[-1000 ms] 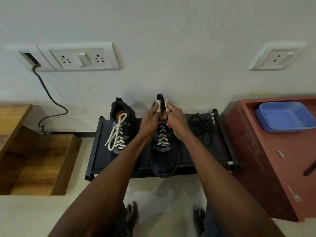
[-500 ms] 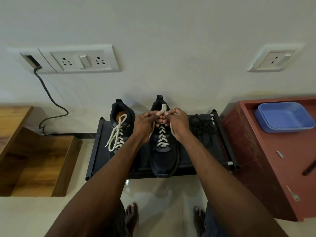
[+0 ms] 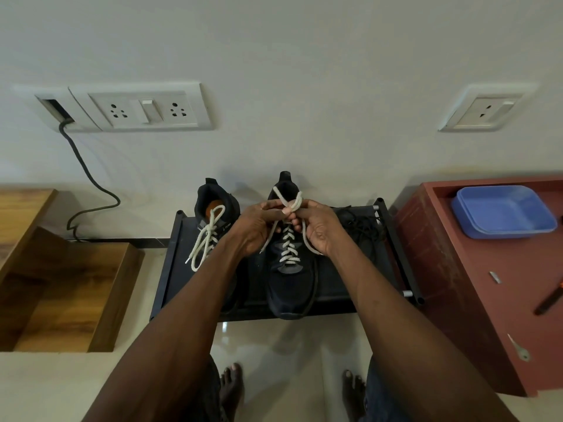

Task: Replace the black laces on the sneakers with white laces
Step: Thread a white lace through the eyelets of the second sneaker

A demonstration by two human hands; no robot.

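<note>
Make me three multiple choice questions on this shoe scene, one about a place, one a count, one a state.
1. Where does the blue plastic tray sit?
A. on the red-brown cabinet
B. on the black shoe rack
C. on the floor

2. How many dark sneakers stand on the rack?
A. one
B. two
C. three

3. The white lace of the right-side sneaker is:
A. lying loose
B. missing
C. pinched by both hands

Answers: 1 A, tray lies on the cabinet top. 2 B, a pair stands there. 3 C, left hand and right hand pinch it.
</note>
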